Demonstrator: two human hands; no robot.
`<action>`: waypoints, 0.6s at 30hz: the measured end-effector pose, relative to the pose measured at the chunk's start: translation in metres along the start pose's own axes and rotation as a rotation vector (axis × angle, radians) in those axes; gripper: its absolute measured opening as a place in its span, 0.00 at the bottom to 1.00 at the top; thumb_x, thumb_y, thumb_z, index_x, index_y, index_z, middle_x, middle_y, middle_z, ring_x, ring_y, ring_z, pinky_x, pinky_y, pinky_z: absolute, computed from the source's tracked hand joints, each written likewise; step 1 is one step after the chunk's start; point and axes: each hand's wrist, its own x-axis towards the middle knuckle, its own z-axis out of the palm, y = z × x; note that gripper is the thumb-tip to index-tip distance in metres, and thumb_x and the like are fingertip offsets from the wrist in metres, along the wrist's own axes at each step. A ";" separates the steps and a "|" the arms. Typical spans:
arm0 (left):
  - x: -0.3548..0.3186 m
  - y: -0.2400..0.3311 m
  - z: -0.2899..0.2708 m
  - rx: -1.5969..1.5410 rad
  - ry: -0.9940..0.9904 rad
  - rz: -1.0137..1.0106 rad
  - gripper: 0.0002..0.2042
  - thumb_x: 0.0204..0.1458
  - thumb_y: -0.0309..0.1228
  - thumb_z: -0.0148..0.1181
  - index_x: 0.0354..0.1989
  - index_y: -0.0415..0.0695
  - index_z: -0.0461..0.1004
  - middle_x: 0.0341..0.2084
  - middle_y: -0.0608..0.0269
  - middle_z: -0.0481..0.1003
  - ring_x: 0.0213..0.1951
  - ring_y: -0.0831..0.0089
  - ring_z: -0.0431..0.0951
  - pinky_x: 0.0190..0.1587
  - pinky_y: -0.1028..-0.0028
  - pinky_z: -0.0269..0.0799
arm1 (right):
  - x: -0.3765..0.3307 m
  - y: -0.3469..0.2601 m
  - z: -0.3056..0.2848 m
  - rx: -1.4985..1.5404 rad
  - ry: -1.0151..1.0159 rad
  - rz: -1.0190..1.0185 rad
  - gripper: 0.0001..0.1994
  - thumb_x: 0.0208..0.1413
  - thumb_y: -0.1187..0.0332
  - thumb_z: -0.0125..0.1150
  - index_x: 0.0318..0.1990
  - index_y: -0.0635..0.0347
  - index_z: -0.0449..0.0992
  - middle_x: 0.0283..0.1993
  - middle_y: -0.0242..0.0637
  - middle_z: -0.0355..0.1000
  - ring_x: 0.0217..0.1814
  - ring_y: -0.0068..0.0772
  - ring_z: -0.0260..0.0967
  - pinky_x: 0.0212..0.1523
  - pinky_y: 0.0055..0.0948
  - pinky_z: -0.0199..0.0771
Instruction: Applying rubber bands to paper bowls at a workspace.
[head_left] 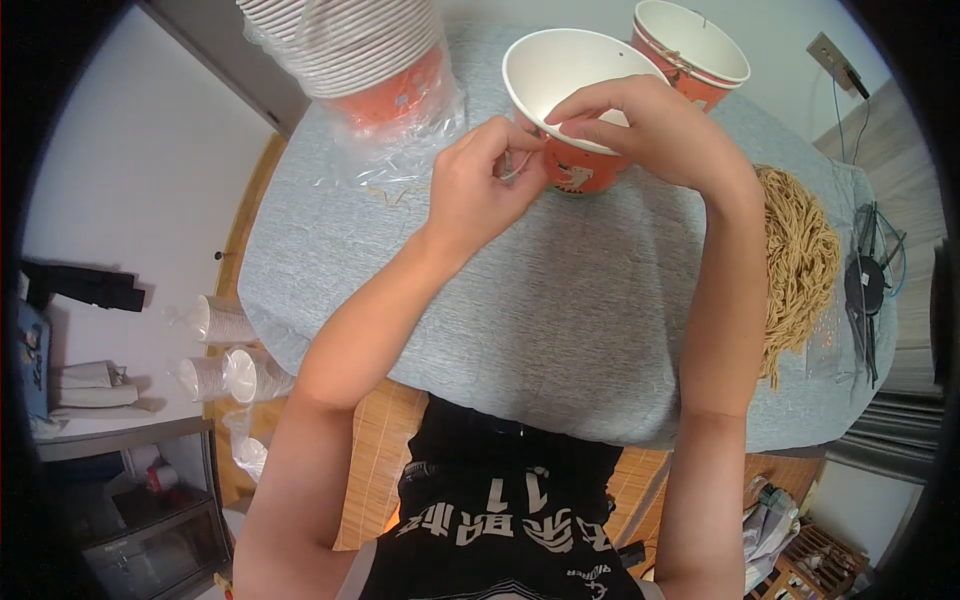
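An orange paper bucket (577, 165) with a white rim and a printed figure stands upright at the far middle of the table. My left hand (485, 180) is closed at the outside of its near left wall, and a thin pale cord (516, 168) shows at its fingers. Over the near rim bends my right hand (655, 130), thumb and forefinger pinched together just inside the opening. Whatever lies between those right fingertips is too small to make out. A small dark hole shows in the far inner wall of the bucket.
Stacked buckets in clear plastic (385, 80) stand at the far left. More orange buckets with cord (690, 55) sit at the far right. A bundle of tan cords (800, 265) lies right of my right forearm, beside a black stand (865, 285). Grey cloth (560, 330) covers the table.
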 end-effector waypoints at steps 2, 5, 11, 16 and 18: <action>0.000 -0.001 0.001 0.002 -0.003 -0.002 0.06 0.47 0.21 0.69 0.31 0.41 0.77 0.18 0.71 0.71 0.19 0.87 0.63 0.22 0.81 0.58 | 0.000 0.001 0.003 0.013 -0.009 0.008 0.11 0.60 0.68 0.62 0.46 0.61 0.82 0.38 0.44 0.81 0.40 0.40 0.78 0.43 0.34 0.76; -0.002 -0.001 0.001 -0.003 -0.009 -0.014 0.06 0.48 0.21 0.69 0.31 0.41 0.77 0.18 0.71 0.71 0.19 0.87 0.62 0.22 0.81 0.58 | 0.001 0.001 0.006 -0.014 -0.052 -0.066 0.10 0.60 0.68 0.60 0.45 0.61 0.82 0.37 0.45 0.81 0.40 0.42 0.78 0.43 0.35 0.76; -0.002 0.001 0.002 -0.022 -0.039 -0.067 0.06 0.49 0.21 0.68 0.32 0.41 0.77 0.17 0.75 0.68 0.19 0.88 0.60 0.22 0.82 0.55 | 0.002 0.001 0.005 -0.043 -0.118 -0.042 0.08 0.60 0.68 0.58 0.40 0.61 0.81 0.34 0.45 0.80 0.35 0.43 0.77 0.39 0.36 0.75; 0.001 0.002 0.001 -0.028 -0.053 -0.134 0.06 0.52 0.23 0.67 0.37 0.41 0.77 0.16 0.76 0.67 0.20 0.89 0.60 0.22 0.82 0.55 | 0.001 0.001 0.005 -0.130 0.064 0.003 0.08 0.58 0.67 0.58 0.35 0.61 0.79 0.29 0.45 0.76 0.31 0.45 0.75 0.34 0.40 0.73; 0.002 0.000 0.000 -0.047 -0.083 -0.158 0.05 0.55 0.24 0.65 0.38 0.41 0.78 0.17 0.76 0.68 0.20 0.88 0.59 0.22 0.82 0.55 | 0.001 -0.003 0.005 -0.203 0.121 -0.025 0.07 0.57 0.67 0.58 0.34 0.61 0.78 0.28 0.45 0.76 0.31 0.48 0.75 0.33 0.42 0.72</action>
